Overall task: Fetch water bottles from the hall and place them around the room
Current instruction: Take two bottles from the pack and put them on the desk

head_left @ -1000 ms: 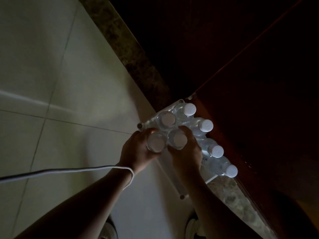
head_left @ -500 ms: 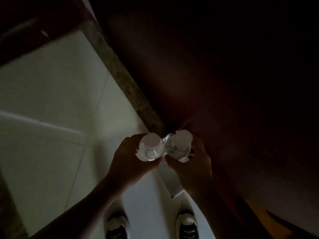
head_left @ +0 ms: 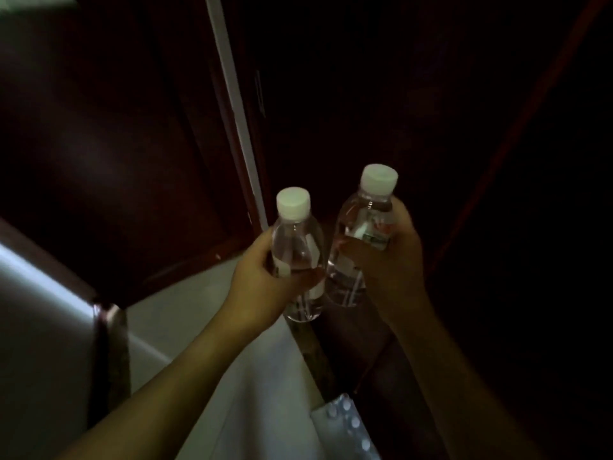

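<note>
Two bottles up in the air, one per hand, in very dim light. The left hand (head_left: 262, 287) is wrapped around the left bottle (head_left: 298, 257) at mid-body, fingers curled round its far side, white cap on top and the clear base poking out below the grip. The right hand (head_left: 388, 270) grips the right bottle (head_left: 361, 240) the same way, thumb across the label, and this one sits a touch higher and leans slightly to the right. The two bottles are just beside each other, lower bodies nearly touching; whether they actually meet is hard to tell in the gloom. Both are held out in front of a dark wooden door (head_left: 116, 134), with one pale vertical strip (head_left: 238, 114) running down along its edge. Below the arms lies the pale tiled floor (head_left: 199, 300), and down at the bottom edge the pack of bottles (head_left: 348, 423) shows at least three white caps, the rest cut off.
</note>
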Motion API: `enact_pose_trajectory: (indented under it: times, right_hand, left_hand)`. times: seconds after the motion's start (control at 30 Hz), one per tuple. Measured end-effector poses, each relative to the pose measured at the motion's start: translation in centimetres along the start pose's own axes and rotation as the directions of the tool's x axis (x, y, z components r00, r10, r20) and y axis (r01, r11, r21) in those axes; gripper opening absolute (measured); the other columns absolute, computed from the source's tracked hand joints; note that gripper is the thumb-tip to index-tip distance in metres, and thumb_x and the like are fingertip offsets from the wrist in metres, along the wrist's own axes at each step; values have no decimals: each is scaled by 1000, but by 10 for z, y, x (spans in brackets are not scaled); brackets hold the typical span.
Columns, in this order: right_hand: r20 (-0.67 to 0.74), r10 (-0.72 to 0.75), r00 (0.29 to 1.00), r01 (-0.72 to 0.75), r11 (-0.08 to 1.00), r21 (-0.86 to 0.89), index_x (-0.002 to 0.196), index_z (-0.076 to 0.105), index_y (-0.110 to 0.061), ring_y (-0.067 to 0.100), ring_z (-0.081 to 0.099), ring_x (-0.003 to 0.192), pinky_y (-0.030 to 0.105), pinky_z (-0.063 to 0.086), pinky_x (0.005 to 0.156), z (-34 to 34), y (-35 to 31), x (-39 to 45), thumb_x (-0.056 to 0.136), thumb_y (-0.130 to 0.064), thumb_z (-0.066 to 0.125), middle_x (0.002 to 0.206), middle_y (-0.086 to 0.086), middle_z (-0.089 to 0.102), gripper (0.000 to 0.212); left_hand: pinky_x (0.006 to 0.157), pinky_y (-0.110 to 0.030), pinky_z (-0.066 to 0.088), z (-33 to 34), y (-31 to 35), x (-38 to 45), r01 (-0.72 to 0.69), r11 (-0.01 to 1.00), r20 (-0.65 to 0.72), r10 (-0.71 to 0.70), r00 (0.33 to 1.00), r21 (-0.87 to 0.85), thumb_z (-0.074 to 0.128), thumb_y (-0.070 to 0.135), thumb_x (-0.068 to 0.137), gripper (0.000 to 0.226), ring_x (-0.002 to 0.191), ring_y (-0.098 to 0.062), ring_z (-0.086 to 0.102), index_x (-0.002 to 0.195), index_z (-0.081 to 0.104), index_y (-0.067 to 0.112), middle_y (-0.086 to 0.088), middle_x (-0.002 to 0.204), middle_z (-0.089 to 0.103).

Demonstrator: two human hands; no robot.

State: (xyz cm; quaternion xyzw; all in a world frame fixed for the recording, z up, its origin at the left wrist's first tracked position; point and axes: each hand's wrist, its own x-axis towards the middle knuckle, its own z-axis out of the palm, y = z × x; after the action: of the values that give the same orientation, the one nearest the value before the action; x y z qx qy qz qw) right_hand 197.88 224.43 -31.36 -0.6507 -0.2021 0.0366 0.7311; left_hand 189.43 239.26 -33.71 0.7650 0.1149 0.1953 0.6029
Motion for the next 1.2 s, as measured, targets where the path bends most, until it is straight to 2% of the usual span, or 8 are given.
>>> enact_pose_trajectory:
  times: [0.13,0.3,0.47,0.63,0.83,1.0,1.1,1.2]
  right_hand:
    - [80,-135,988,135,991,5,115,58,-26,3,69,83,18,54,70,0,-123,11,75,5,74,86,-14,70,53]
    - [83,-241,967,237,970,54,112,57,-19,2,68,77,16,53,67,7,-214,0,77,5,73,86,-7,68,46]
    - [54,-269,962,267,963,44,107,58,-16,9,67,74,21,54,67,16,-239,-18,76,6,72,81,-5,67,41]
    - [-178,-253,951,252,967,-33,106,59,-17,7,65,74,19,53,67,9,-252,-43,72,-4,76,81,-5,66,41]
    - [-446,-288,848,212,954,-214,107,59,-14,4,65,72,17,52,64,-44,-280,-111,76,5,73,80,-7,65,39]
    - [-641,-380,667,147,911,-386,111,58,-12,2,63,71,14,50,61,-104,-326,-221,74,6,76,85,-3,63,45]
    - [-723,-453,522,85,871,-484,106,60,-20,7,65,76,20,54,67,-133,-354,-297,66,-8,77,83,-8,66,45]
    - [-779,-516,356,21,838,-545,99,61,-24,9,65,74,23,53,67,-156,-382,-380,63,-10,75,80,-9,67,41]
  left_hand:
    - [70,-22,57,-17,131,-5,-160,985,-57,157,986,-60,76,1,77,42,86,-10,73,101,63,32,9,90,75]
    - [79,-41,61,-28,220,-23,-250,940,-54,244,968,-231,72,12,73,37,94,-31,72,109,63,20,-17,101,70]
    - [67,-29,59,-37,239,-33,-252,914,-1,265,964,-319,70,12,70,35,83,-21,74,103,64,20,-4,89,74]
    - [74,-42,60,-37,243,-27,-196,886,105,261,960,-420,77,20,61,28,80,-28,73,87,71,30,-7,84,73]
    - [65,-34,58,16,266,-41,-68,843,342,288,895,-533,71,17,65,29,78,-27,75,92,70,28,-8,91,76]
    - [58,-26,59,91,304,-111,56,799,550,360,753,-599,70,18,65,28,72,-23,74,92,69,26,-10,90,75]
    - [57,-27,58,136,328,-172,141,785,681,416,602,-604,72,17,63,23,72,-24,73,84,70,26,-10,87,75]
    - [64,-34,59,181,354,-249,199,792,781,464,418,-577,78,26,56,34,78,-30,72,89,70,23,-14,91,74]
